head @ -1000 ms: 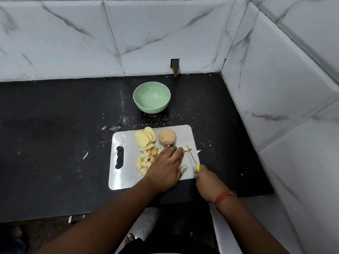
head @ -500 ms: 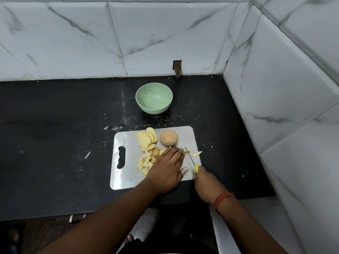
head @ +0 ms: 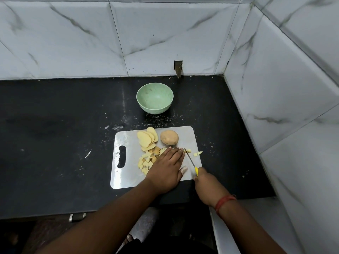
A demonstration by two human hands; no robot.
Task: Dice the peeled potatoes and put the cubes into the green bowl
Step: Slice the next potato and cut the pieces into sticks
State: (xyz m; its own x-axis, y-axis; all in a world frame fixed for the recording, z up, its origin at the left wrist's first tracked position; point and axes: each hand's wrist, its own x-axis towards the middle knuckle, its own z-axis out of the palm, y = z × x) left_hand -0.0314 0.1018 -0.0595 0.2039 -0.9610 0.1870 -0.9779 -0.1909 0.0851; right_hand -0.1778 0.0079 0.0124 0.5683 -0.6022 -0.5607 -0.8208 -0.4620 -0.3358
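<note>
While our right hand (head: 205, 182) grips the yellow-handled knife (head: 191, 162), its blade pointing away along the white rectangular cutting board (head: 126, 178), our left hand (head: 166, 165) presses flat on hidden potato just left of it. Pale cubes (head: 145, 163), slices (head: 147, 138) and a whole potato (head: 169, 137) lie beyond; farther across the desk, the green bowl (head: 155, 100) holds nothing.

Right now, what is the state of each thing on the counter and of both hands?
Green bowl: upright, empty, behind the board.
Cutting board: flat on the counter.
Whole potato: uncut, on the board.
Potato slices: stacked, overlapping.
Potato cubes: heaped on the board, none in the bowl.
Knife: blade tip down among cut pieces.
Left hand: flat, fingers straight, pressing on potato pieces.
Right hand: grips the knife handle.
</note>
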